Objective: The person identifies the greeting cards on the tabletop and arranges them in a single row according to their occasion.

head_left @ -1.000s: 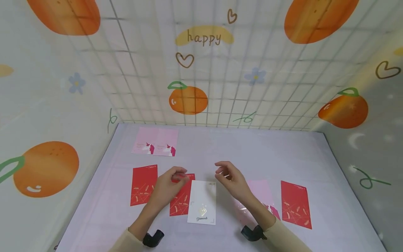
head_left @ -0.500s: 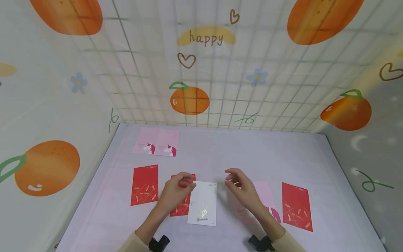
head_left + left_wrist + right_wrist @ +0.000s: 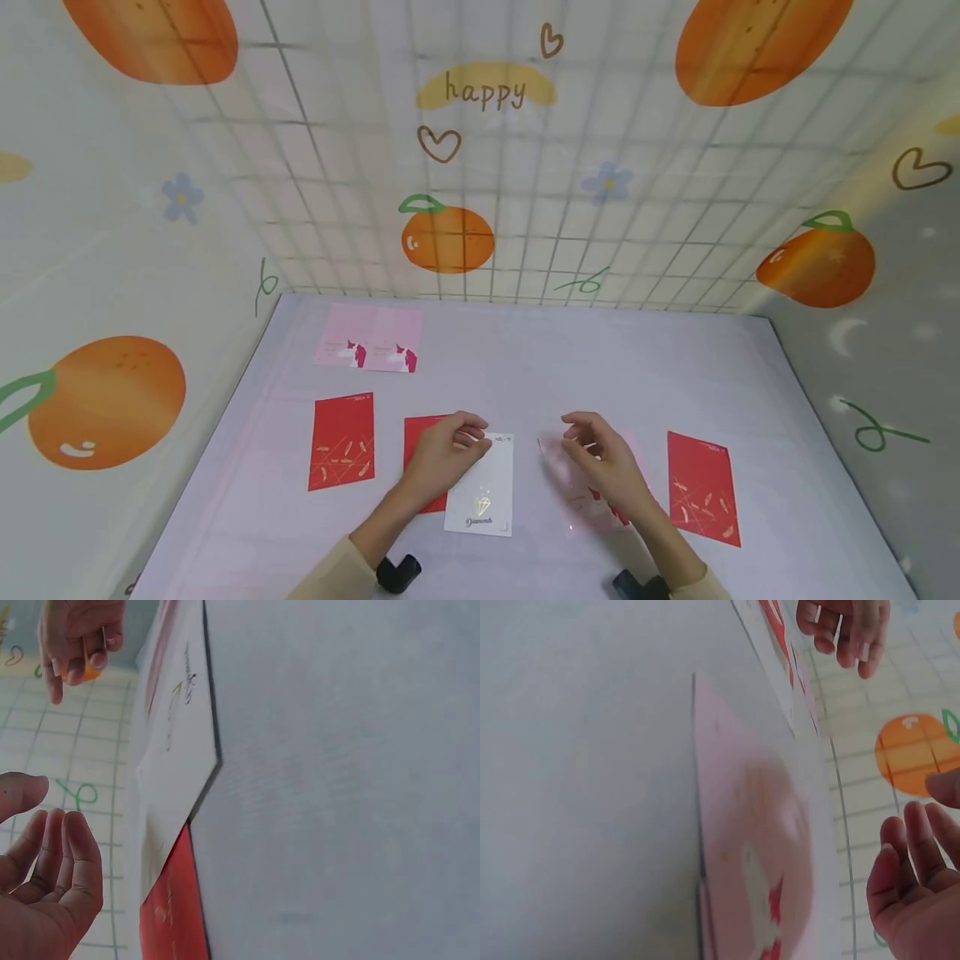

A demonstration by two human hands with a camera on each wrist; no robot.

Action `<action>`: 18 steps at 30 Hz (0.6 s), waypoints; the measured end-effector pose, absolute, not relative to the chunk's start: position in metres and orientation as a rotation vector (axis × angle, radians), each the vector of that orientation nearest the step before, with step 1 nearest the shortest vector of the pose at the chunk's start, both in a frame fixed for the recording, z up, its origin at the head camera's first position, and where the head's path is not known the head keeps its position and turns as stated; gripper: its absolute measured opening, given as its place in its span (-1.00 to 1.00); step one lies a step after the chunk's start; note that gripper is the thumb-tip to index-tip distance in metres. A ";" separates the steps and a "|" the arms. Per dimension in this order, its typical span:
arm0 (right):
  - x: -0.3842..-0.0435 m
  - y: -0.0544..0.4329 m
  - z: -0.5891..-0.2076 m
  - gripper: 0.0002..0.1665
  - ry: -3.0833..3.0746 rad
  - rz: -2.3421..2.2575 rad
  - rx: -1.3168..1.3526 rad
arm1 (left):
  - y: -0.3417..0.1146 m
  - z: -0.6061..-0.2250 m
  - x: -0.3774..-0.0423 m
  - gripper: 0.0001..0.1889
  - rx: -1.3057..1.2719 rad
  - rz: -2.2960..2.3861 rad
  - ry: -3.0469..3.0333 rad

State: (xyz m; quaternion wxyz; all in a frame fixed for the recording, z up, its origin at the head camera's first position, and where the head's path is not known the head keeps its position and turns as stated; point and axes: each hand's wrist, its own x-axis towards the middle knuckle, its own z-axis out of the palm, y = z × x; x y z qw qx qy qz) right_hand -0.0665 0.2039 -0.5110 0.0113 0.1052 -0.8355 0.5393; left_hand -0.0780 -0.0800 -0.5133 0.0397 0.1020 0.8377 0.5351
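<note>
My left hand [image 3: 447, 454] hovers over the left edge of a white card [image 3: 482, 492] printed with a gold diamond. A red card [image 3: 417, 435] lies partly under that white card, and the hand hides some of both. Above overlapping pink unicorn cards [image 3: 577, 492] hangs my right hand [image 3: 609, 462], which covers part of them. In the left wrist view, the left hand's fingers [image 3: 84, 862] bend loosely near the thumb with nothing between. The right wrist view shows the right hand [image 3: 922, 892] likewise holding nothing, beside a pink card [image 3: 735, 810].
Another red card [image 3: 341, 442] lies at the left, and one more red card [image 3: 703, 487] at the right. Two pink unicorn cards [image 3: 369, 335] sit side by side at the back left. Patterned cloth walls [image 3: 510, 167] enclose the table [image 3: 600, 358] at the back and sides.
My left hand has shifted right, from the red card to over the white card. My right hand has moved right and nearer, over the pink cards. The cards remain in place.
</note>
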 end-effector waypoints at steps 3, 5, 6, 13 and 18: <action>-0.063 0.214 -0.512 -0.58 -2.619 1.662 0.297 | -0.074 -0.516 -0.081 -0.67 0.339 1.628 2.540; -0.061 0.221 -0.514 -0.57 -2.625 1.641 0.266 | -0.070 -0.516 -0.082 -0.66 0.348 1.631 2.513; -0.061 0.224 -0.515 -0.56 -2.627 1.630 0.251 | -0.068 -0.517 -0.083 -0.66 0.356 1.631 2.503; -0.067 0.249 -0.523 -0.57 -2.654 1.531 0.230 | -0.050 -0.517 -0.091 -0.65 0.397 1.549 2.498; -0.078 0.263 -0.526 -0.51 -2.746 1.528 0.188 | -0.033 -0.519 -0.098 -0.61 0.452 1.471 2.447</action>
